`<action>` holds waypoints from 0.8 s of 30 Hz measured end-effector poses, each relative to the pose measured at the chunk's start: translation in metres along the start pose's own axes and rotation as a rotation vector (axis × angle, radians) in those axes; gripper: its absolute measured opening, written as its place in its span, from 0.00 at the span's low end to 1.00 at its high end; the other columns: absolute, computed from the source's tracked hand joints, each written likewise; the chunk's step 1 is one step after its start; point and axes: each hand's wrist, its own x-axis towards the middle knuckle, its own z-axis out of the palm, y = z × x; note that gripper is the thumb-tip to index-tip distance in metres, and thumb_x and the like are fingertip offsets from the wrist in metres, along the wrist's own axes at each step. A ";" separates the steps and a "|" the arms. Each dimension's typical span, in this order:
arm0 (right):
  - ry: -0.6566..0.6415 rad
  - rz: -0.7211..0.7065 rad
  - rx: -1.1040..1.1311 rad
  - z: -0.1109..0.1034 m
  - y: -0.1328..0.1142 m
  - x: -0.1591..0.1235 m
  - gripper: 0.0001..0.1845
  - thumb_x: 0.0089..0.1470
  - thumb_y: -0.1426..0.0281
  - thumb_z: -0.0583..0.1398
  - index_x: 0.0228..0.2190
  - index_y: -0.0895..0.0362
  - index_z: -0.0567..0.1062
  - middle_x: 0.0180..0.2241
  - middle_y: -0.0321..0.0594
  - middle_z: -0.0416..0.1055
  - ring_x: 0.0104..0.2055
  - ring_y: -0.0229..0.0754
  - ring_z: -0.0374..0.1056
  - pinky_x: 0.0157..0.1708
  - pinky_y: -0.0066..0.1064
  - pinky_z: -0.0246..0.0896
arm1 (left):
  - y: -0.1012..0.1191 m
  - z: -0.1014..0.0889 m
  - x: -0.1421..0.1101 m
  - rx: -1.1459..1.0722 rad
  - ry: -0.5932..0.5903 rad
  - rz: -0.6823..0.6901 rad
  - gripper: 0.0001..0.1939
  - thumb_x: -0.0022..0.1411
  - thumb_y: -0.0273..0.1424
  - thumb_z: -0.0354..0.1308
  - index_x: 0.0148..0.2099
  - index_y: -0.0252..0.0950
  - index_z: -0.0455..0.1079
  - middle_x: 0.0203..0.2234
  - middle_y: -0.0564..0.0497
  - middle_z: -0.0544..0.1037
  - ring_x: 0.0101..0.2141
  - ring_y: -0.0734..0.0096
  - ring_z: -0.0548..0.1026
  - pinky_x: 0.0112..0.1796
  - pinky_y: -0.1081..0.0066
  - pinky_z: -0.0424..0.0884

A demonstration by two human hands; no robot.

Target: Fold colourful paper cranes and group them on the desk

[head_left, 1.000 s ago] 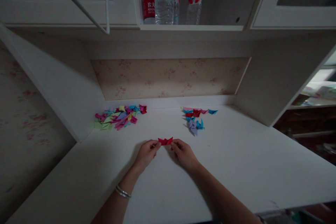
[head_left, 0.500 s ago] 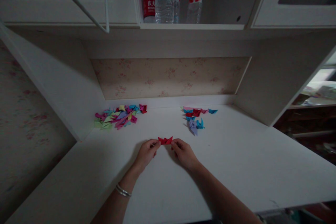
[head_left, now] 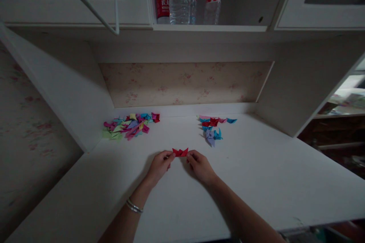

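A small red folded-paper boat point(head_left: 180, 153) is stretched between my two hands, just above the white desk. My left hand point(head_left: 160, 165), with silver bangles on its wrist, pinches the boat's left end between thumb and fingers. At the opposite end, my right hand point(head_left: 201, 166) pinches the right corner in the same way. Beyond them to the left lies a heap of colourful folded papers point(head_left: 131, 126). On the right is a smaller group of folded papers, among them a lilac one point(head_left: 210, 136) and a red one point(head_left: 210, 122).
The white desk point(head_left: 256, 182) runs under a cabinet shelf holding several plastic bottles point(head_left: 180, 2). A white cable point(head_left: 94, 11) hangs down at the upper left. Side panels point(head_left: 302, 79) bound the desk, and cluttered shelves point(head_left: 339, 133) show at the far right.
My hands and the red paper boat stay almost in place, still pinched at both ends. The whole view has shifted very slightly.
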 end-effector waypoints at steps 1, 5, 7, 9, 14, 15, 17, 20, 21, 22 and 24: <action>-0.001 0.004 0.005 0.000 0.000 0.000 0.18 0.58 0.56 0.52 0.28 0.57 0.69 0.19 0.32 0.62 0.20 0.34 0.57 0.21 0.25 0.51 | 0.000 0.000 0.000 0.000 -0.002 -0.002 0.26 0.54 0.50 0.55 0.40 0.30 0.74 0.14 0.58 0.63 0.17 0.77 0.59 0.20 0.75 0.54; 0.002 0.000 0.014 0.000 0.001 0.000 0.18 0.58 0.56 0.52 0.28 0.57 0.69 0.19 0.32 0.62 0.20 0.34 0.57 0.21 0.25 0.51 | 0.002 0.000 -0.001 -0.010 -0.002 -0.021 0.27 0.53 0.51 0.56 0.40 0.30 0.73 0.14 0.58 0.63 0.17 0.77 0.59 0.20 0.75 0.54; 0.003 0.003 0.020 0.000 0.001 0.000 0.18 0.57 0.56 0.52 0.28 0.57 0.69 0.19 0.32 0.61 0.20 0.35 0.57 0.21 0.25 0.51 | 0.002 0.000 -0.001 -0.022 -0.005 -0.021 0.27 0.53 0.51 0.55 0.40 0.31 0.73 0.14 0.58 0.63 0.18 0.77 0.59 0.20 0.75 0.54; -0.001 0.013 0.029 0.000 -0.001 0.000 0.18 0.57 0.56 0.52 0.28 0.57 0.69 0.19 0.32 0.62 0.20 0.35 0.57 0.21 0.26 0.51 | 0.001 0.000 -0.001 -0.028 -0.006 -0.016 0.27 0.54 0.51 0.55 0.40 0.31 0.73 0.15 0.58 0.63 0.18 0.77 0.59 0.20 0.76 0.53; 0.003 0.013 0.027 -0.001 -0.007 -0.002 0.19 0.56 0.54 0.53 0.28 0.57 0.69 0.19 0.32 0.62 0.20 0.35 0.57 0.21 0.26 0.51 | -0.002 0.000 0.000 -0.008 -0.005 -0.009 0.27 0.53 0.51 0.55 0.40 0.30 0.73 0.14 0.58 0.63 0.17 0.77 0.59 0.20 0.75 0.53; 0.005 0.015 0.024 -0.001 -0.008 -0.002 0.19 0.56 0.54 0.53 0.27 0.57 0.69 0.19 0.32 0.62 0.20 0.35 0.57 0.21 0.26 0.51 | -0.002 0.000 0.000 -0.005 -0.004 -0.004 0.27 0.54 0.51 0.55 0.40 0.30 0.73 0.14 0.58 0.63 0.17 0.77 0.59 0.20 0.75 0.53; 0.003 0.023 0.024 0.000 -0.007 -0.001 0.19 0.56 0.54 0.53 0.27 0.57 0.69 0.19 0.32 0.63 0.20 0.35 0.58 0.21 0.26 0.51 | -0.002 -0.001 0.000 -0.003 -0.003 0.003 0.27 0.54 0.51 0.55 0.40 0.30 0.73 0.15 0.58 0.63 0.17 0.77 0.59 0.20 0.75 0.54; 0.006 0.015 0.040 0.001 -0.002 0.000 0.20 0.56 0.53 0.53 0.28 0.57 0.70 0.19 0.32 0.63 0.20 0.35 0.58 0.21 0.26 0.51 | 0.000 -0.001 0.000 0.000 -0.007 -0.005 0.27 0.54 0.51 0.54 0.40 0.30 0.73 0.15 0.58 0.63 0.18 0.77 0.59 0.20 0.75 0.53; 0.007 0.009 0.043 0.001 -0.001 0.000 0.20 0.56 0.54 0.53 0.28 0.57 0.70 0.19 0.32 0.63 0.20 0.35 0.58 0.21 0.26 0.51 | 0.000 -0.001 0.000 0.002 -0.014 -0.009 0.27 0.54 0.51 0.54 0.40 0.30 0.73 0.15 0.58 0.63 0.18 0.77 0.59 0.20 0.75 0.53; 0.007 0.004 0.045 0.001 0.000 0.001 0.20 0.56 0.54 0.53 0.28 0.57 0.70 0.19 0.32 0.63 0.20 0.35 0.58 0.21 0.26 0.51 | 0.001 -0.001 -0.001 0.003 -0.020 -0.010 0.27 0.54 0.51 0.54 0.40 0.30 0.73 0.15 0.58 0.63 0.18 0.77 0.59 0.20 0.75 0.53; 0.005 -0.001 0.054 0.001 0.001 0.001 0.20 0.56 0.54 0.53 0.29 0.58 0.71 0.20 0.33 0.63 0.21 0.34 0.58 0.21 0.26 0.51 | 0.002 -0.001 -0.001 -0.003 -0.029 -0.008 0.27 0.54 0.51 0.54 0.40 0.30 0.73 0.15 0.58 0.63 0.18 0.77 0.59 0.20 0.75 0.54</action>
